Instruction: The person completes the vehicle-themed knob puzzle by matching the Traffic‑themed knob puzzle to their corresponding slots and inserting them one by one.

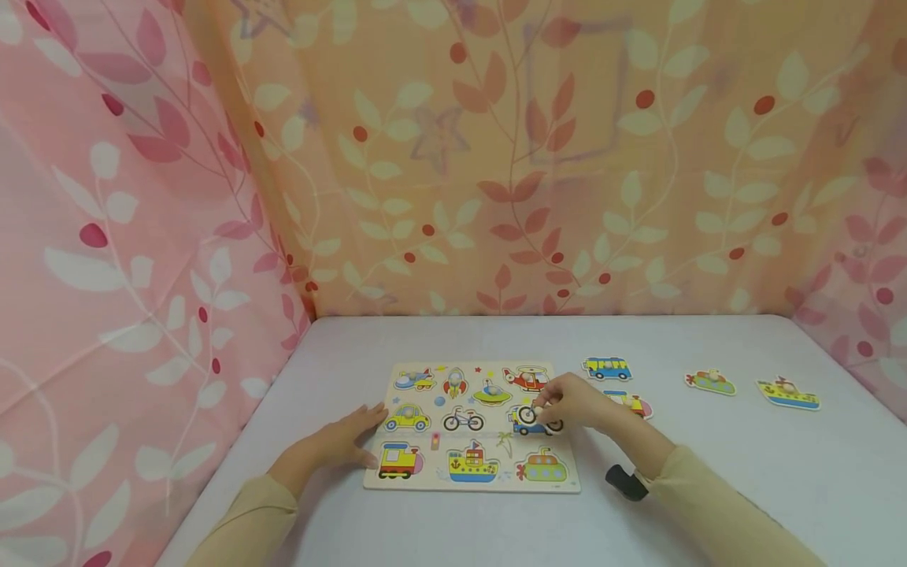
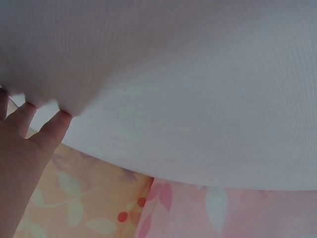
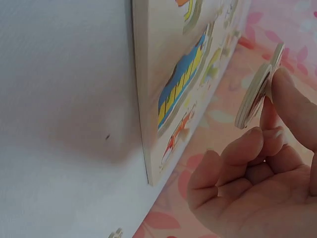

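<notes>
Your right hand [image 1: 577,402] pinches the bicycle piece [image 1: 526,413] at its middle, wheels left and right of your fingertips, raised over the pictured bus [image 3: 181,82] on the puzzle board [image 1: 489,487]. Your left hand [image 1: 343,439], fingers spread, touches the board's left edge. Print [image 1: 564,486] at its near right corner is illegible.

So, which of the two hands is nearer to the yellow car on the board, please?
The left hand. It is at the left edge of the board, close beside the yellow car; the right hand is farther, at the right side, pinching the bicycle piece.
</notes>
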The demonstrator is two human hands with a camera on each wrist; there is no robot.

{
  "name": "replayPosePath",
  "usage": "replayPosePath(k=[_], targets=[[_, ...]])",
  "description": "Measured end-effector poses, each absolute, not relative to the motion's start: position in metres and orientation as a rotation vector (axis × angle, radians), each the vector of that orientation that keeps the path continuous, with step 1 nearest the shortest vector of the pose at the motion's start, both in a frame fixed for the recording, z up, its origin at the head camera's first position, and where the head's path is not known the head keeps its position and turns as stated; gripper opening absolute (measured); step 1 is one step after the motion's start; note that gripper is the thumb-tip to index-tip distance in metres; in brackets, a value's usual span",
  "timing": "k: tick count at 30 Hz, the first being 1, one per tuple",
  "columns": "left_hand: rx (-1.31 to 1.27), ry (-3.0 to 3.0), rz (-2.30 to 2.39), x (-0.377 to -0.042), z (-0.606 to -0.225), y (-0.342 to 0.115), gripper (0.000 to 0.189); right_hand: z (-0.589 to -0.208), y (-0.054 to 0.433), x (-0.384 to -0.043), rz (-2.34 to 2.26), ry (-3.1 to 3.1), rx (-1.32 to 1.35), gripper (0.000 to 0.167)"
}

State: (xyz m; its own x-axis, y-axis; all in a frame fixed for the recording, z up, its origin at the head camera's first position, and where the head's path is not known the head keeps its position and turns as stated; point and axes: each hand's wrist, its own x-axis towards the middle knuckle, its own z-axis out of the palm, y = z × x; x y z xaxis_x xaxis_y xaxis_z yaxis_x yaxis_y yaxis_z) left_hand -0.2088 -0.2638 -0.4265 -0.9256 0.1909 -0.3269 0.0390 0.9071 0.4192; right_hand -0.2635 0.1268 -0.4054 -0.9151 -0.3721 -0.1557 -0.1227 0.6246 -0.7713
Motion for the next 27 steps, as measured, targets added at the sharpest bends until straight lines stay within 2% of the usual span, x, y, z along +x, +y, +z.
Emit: replayPosePath(k=[27], targets=[[0.202, 2.712, 0.596, -0.209, -0.427, -0.265, 0.087, -0.412, 0.075, -0.269, -1.182, 2.545, -0.532, 0.014]])
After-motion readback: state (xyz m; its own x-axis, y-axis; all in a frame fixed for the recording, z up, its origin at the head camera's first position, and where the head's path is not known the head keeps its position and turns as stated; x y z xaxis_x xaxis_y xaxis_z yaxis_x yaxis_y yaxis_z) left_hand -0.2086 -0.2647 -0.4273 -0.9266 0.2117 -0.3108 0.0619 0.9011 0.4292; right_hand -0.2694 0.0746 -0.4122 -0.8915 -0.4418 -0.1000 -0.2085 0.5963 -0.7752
